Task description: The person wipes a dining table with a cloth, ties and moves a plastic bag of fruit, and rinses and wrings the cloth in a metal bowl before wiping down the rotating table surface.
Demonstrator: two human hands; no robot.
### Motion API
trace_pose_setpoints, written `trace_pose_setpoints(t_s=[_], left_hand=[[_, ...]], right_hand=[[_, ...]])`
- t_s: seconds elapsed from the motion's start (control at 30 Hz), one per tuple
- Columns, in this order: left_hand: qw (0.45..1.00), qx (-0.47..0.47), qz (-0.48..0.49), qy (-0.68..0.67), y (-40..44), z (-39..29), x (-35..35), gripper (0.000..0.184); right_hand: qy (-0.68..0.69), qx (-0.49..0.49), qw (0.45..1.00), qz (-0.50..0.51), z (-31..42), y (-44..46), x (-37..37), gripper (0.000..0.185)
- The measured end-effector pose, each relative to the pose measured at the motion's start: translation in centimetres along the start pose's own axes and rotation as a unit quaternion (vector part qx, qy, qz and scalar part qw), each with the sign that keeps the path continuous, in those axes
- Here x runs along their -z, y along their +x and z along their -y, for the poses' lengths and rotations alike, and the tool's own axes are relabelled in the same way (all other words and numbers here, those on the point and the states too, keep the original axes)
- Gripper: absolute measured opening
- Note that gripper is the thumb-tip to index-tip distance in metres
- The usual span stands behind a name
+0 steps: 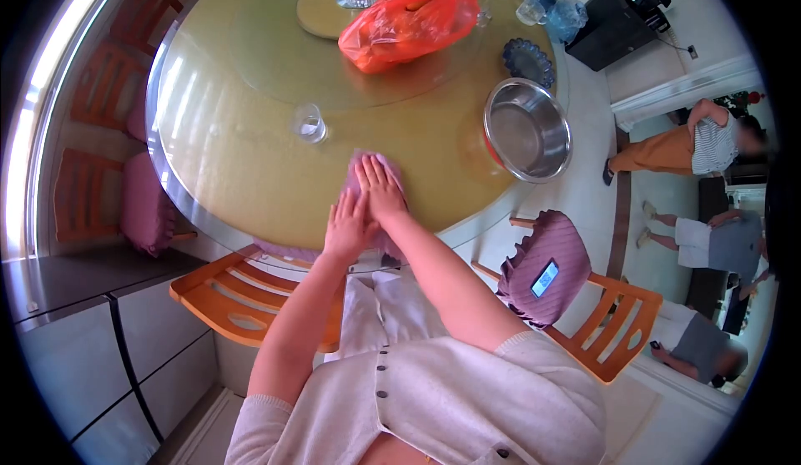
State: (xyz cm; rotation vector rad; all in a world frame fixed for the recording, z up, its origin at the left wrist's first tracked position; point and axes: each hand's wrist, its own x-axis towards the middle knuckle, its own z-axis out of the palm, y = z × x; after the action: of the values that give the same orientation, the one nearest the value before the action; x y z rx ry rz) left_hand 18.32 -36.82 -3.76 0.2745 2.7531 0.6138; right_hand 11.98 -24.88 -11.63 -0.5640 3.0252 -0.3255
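Observation:
A folded pink-purple cloth (pixel 355 164) lies on the round table near its front edge. My right hand (pixel 380 188) rests flat on the cloth, fingers stretched out and pointing away from me. Just beside and below it, my left hand (pixel 348 229) lies flat with its fingers extended, touching the cloth's lower left part and the edge of the right hand. Both palms face down, and part of the cloth is hidden under them. A small clear cup (pixel 309 124) stands to the left, beyond the hands.
A red plastic bag (pixel 413 18) sits on the glass turntable (pixel 275 68). At the table's right edge are a steel basin (pixel 528 135) and a dark fluted dish (pixel 529 62). Chairs surround the table; a phone (pixel 545 279) lies on a purple cushion (pixel 567 252). Several people are at the right.

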Motion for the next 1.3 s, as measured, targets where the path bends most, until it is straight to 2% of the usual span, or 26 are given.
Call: trace_pose_setpoints(t_s=[0.03, 0.07, 0.13, 0.17, 0.2, 0.23, 0.3, 0.37, 0.4, 0.43, 0.47, 0.5, 0.53, 0.57, 0.6, 0.63, 0.7, 0.8, 0.83, 0.93, 1.0, 1.07, 1.17, 1.2, 1.27, 1.3], left_hand=[[0.998, 0.011, -0.063, -0.009, 0.4, 0.3, 0.0, 0.070], [0.998, 0.012, -0.062, -0.010, 0.3, 0.7, 0.0, 0.070], [0.982, 0.120, -0.123, -0.079, 0.4, 1.6, 0.5, 0.060], [0.972, 0.158, -0.164, -0.053, 0.1, 1.7, 0.4, 0.049], [0.972, 0.158, -0.165, -0.054, -0.2, 1.6, 0.6, 0.049], [0.971, 0.193, -0.132, -0.040, -0.5, 1.6, 0.8, 0.047], [0.968, 0.226, -0.104, -0.026, -0.2, 1.5, 1.0, 0.045], [0.950, 0.280, -0.036, -0.130, 0.0, 1.4, 0.7, 0.033], [0.950, 0.282, -0.036, -0.130, 0.2, 1.8, 0.4, 0.033], [0.962, 0.233, -0.093, -0.104, 0.5, 2.3, 0.2, 0.027], [0.969, 0.182, -0.150, -0.077, 0.8, 2.7, 0.0, 0.022], [0.969, 0.182, -0.150, -0.076, 1.3, 2.5, 1.0, 0.022], [0.951, 0.164, -0.177, -0.193, 1.7, 1.9, 3.0, 0.019], [0.919, 0.144, -0.201, -0.308, 1.9, 1.1, 5.0, 0.016], [0.919, 0.143, -0.201, -0.308, 1.9, 0.3, 6.9, 0.016], [0.907, 0.093, -0.222, -0.346, 1.8, -0.5, 8.8, 0.015], [0.890, 0.043, -0.242, -0.384, 1.1, -2.1, 11.6, 0.015], [0.895, -0.027, -0.270, -0.355, 0.0, -3.1, 13.2, 0.015], [0.918, -0.020, -0.241, -0.315, -0.6, -3.0, 13.0, 0.015], [0.953, 0.004, -0.166, -0.254, -1.6, -2.1, 10.5, 0.015], [0.964, 0.023, -0.120, -0.235, -2.0, -1.1, 7.5, 0.016], [0.990, 0.006, -0.010, -0.139, -2.8, 0.2, 4.6, 0.018], [0.978, 0.038, 0.054, -0.198, -3.7, 1.4, 2.7, 0.019], [0.978, 0.039, 0.057, -0.198, -3.5, 1.7, 2.6, 0.019], [0.971, 0.069, 0.017, -0.228, -2.3, 2.3, 2.6, 0.020], [0.972, 0.063, -0.010, -0.225, -1.5, 2.3, 3.2, 0.022]], right_hand=[[0.000, 0.000, 1.000, 0.002, 0.0, 0.4, 1.9, 0.061], [0.042, 0.011, 0.999, 0.029, 0.0, 0.6, 3.8, 0.059], [0.082, 0.022, 0.995, 0.054, -1.8, 1.8, 5.4, 0.059], [0.203, -0.011, 0.977, 0.062, -3.5, 2.6, 5.5, 0.053], [0.322, -0.043, 0.943, 0.070, -4.4, 2.9, 5.5, 0.047], [0.307, -0.113, 0.938, -0.111, -4.2, 2.9, 5.1, 0.025], [0.274, -0.160, 0.941, -0.121, -4.1, 3.5, 5.3, 0.019], [0.241, -0.209, 0.939, -0.126, -4.0, 3.6, 6.1, 0.014], [0.239, -0.191, 0.951, -0.051, -4.3, 3.7, 6.4, 0.019], [0.235, -0.172, 0.956, 0.026, -4.6, 3.7, 6.7, 0.024], [0.236, -0.172, 0.956, 0.027, -5.0, 3.7, 7.1, 0.024], [0.305, -0.208, 0.928, -0.049, -5.3, 3.9, 8.5, 0.019], [0.369, -0.240, 0.889, -0.124, -5.8, 4.1, 9.8, 0.015], [0.433, -0.219, 0.857, -0.172, -6.8, 4.6, 10.8, 0.013], [0.493, -0.196, 0.819, -0.218, -7.8, 4.8, 11.8, 0.012], [0.492, -0.197, 0.819, -0.220, -8.1, 4.2, 14.0, 0.012], [0.635, -0.159, 0.719, -0.234, -8.3, 2.6, 19.6, 0.011], [0.661, -0.139, 0.705, -0.216, -8.8, -0.9, 21.6, 0.011], [0.623, -0.142, 0.741, -0.204, -9.3, -2.3, 20.9, 0.014], [0.598, -0.139, 0.761, -0.211, -9.0, -6.1, 17.0, 0.018], [0.553, -0.182, 0.802, -0.137, -10.0, -9.1, 11.2, 0.019], [0.452, -0.219, 0.865, -0.020, -10.8, -12.6, 7.3, 0.016], [0.399, -0.263, 0.878, 0.027, -9.5, -15.4, 8.0, 0.013], [0.400, -0.265, 0.877, 0.028, -9.5, -15.4, 8.3, 0.013], [0.534, -0.296, 0.792, -0.007, -9.9, -14.6, 9.0, 0.014], [0.545, -0.306, 0.781, -0.027, -9.6, -13.3, 10.4, 0.013]])
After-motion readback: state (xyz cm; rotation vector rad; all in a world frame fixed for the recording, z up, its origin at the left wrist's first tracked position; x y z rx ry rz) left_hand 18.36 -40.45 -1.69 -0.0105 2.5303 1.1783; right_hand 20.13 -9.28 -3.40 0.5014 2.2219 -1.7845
